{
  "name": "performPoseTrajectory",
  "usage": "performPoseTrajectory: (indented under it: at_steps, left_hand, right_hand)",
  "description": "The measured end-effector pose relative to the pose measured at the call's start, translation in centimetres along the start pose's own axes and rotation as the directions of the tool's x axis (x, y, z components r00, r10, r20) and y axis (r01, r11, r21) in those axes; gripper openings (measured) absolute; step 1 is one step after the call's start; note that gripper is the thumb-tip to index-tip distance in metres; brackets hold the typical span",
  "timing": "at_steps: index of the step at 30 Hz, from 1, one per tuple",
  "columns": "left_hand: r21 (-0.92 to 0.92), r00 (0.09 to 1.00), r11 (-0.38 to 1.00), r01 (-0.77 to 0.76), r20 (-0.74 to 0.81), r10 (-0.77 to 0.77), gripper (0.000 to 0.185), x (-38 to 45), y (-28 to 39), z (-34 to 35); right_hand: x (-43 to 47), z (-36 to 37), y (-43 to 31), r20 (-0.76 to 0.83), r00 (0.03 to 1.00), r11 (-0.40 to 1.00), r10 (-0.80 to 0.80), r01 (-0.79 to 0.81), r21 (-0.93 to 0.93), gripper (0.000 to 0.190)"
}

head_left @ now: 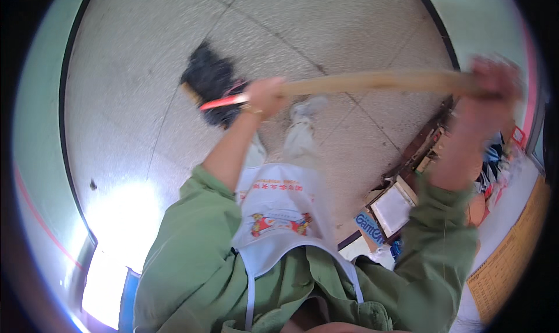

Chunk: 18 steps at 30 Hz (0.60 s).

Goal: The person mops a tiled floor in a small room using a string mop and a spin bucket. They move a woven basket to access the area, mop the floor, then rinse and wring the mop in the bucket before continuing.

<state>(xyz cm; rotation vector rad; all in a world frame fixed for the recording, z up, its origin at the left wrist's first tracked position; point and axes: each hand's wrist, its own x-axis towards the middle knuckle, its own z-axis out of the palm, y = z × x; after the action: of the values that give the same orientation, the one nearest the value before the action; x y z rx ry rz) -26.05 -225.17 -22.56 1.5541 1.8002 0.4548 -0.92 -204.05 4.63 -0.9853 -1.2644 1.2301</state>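
Note:
A long wooden handle [371, 82] slants across in front of me, and both of my hands are closed around it. My left hand [267, 96] grips it low, by a red and white section [223, 101] that sticks out past the fingers. Near the upper end, my right hand [498, 81] holds on, blurred by motion. Under the red section, a dark shaggy head [209, 77] of a mop or broom rests on the floor. Where the handle joins this head is hard to make out. A tan strip [191, 93] shows along the head's left side.
My shoe [308, 108] stands on the speckled tiled floor [332, 36], close to the dark head. At right are cardboard boxes [371, 228], a white-topped box [393, 208] and plastic bags [506, 175]. Pale green walls [39, 114] border both sides. Bright light enters at lower left.

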Motion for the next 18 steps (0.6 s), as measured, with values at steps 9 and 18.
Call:
performPoseTrajectory:
  at_steps: [9, 18]
  left_hand:
    - [0.133, 0.351, 0.327, 0.936, -0.26, -0.9, 0.015, -47.4, -35.5, -18.0]
    - [0.288, 0.723, 0.693, 0.66, -0.493, -0.484, 0.021, -45.9, -25.9, -13.5]
  right_hand:
    - [-43.9, 39.3, 14.2, 0.828, 0.449, 0.527, 0.335, -0.818, 0.231, 0.023]
    - [-34.4, 29.0, 11.3, 0.949, 0.248, 0.683, 0.193, -0.729, 0.052, 0.022]
